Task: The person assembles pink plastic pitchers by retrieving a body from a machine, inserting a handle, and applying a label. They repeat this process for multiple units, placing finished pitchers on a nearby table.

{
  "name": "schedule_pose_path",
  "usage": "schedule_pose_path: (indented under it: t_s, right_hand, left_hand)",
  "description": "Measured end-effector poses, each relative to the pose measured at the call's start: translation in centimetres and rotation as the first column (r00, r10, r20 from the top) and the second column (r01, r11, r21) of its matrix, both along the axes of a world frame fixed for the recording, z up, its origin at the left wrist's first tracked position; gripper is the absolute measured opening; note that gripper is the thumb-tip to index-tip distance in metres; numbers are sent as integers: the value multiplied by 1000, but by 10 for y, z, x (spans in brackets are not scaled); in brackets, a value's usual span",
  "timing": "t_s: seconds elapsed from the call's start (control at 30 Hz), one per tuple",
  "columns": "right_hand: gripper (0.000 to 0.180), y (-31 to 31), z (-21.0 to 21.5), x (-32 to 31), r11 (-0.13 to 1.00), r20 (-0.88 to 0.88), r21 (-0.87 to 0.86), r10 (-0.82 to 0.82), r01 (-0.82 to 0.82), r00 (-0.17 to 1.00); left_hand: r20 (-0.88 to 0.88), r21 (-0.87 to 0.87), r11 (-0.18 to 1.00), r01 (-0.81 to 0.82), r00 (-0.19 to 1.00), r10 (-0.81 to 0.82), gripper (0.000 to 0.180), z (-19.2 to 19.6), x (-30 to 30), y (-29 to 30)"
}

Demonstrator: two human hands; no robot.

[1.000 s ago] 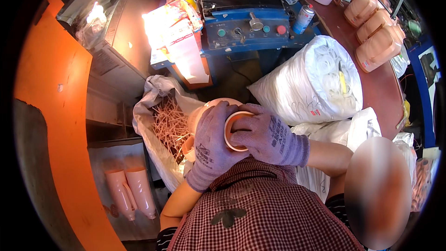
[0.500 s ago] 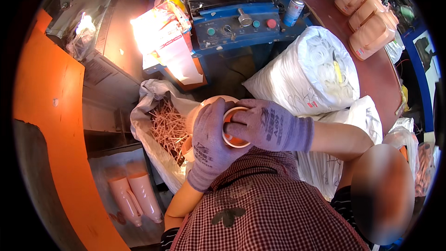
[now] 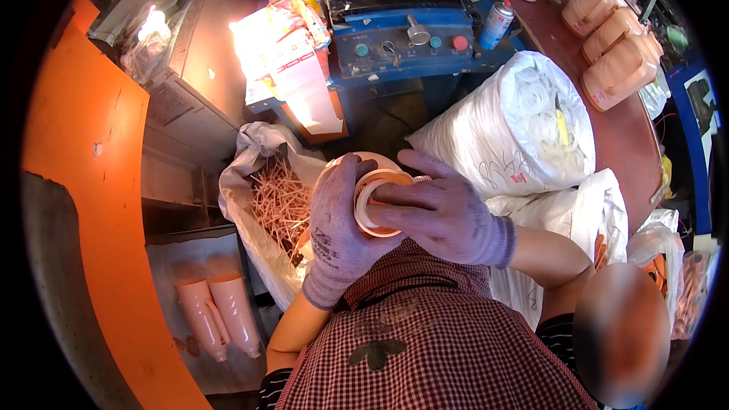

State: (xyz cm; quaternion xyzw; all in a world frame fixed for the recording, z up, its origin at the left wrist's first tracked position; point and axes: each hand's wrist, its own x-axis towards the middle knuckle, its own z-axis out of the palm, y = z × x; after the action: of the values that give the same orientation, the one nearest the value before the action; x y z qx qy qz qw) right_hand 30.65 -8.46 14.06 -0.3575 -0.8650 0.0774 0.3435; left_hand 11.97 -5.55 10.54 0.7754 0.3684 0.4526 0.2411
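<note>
My left hand [image 3: 334,220], in a grey-purple knit glove, is wrapped round a peach-coloured plastic container [image 3: 373,159] held in front of my apron. Its round mouth faces up, and a pale ring [image 3: 361,209] lies along the left side of the opening. My right hand [image 3: 452,209], gloved alike, bends its fingers into that mouth against the ring; the thumb sticks out above. The fingertips are hidden inside, and much of the container is behind my hands.
A sack of thin peach plastic scraps [image 3: 277,197] stands left of my hands. Ahead right leans a white sack of clear rings [image 3: 543,95] with a yellow-handled tool on top. A blue machine panel [image 3: 406,45] lies beyond. Peach jugs [image 3: 619,68] stand on the red-brown table.
My right thumb has lifted away from the rim and the hand has turned, its fingers still in the mouth. The pale ring now shows along the opening's left side.
</note>
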Motion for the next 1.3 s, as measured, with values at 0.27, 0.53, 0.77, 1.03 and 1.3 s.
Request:
schedule_pose_path:
  t_s: [0.27,0.53,0.77,1.03,1.3]
  right_hand:
    - [25,-10,-14,0,992,183,-61,-100,113,978]
    - [24,-4,-16,0,999,248,4,-43,43,968]
    - [26,4,-13,-4,999,522,42,-12,-12,853]
    - [24,18,-8,4,851,-37,-507,138,-137,990]
    - [21,32,17,7,896,291,-375,357,-237,888]
  left_hand:
    - [-46,85,996,-4,999,8,73,4,12,-11]
    - [-76,130,992,-3,997,13,73,4,15,-10]
    - [-107,145,989,16,994,-1,77,-2,13,-10]
    - [-147,57,998,16,989,-8,90,-4,5,-10]
    - [-87,-22,1000,19,996,-21,88,-2,3,-4]
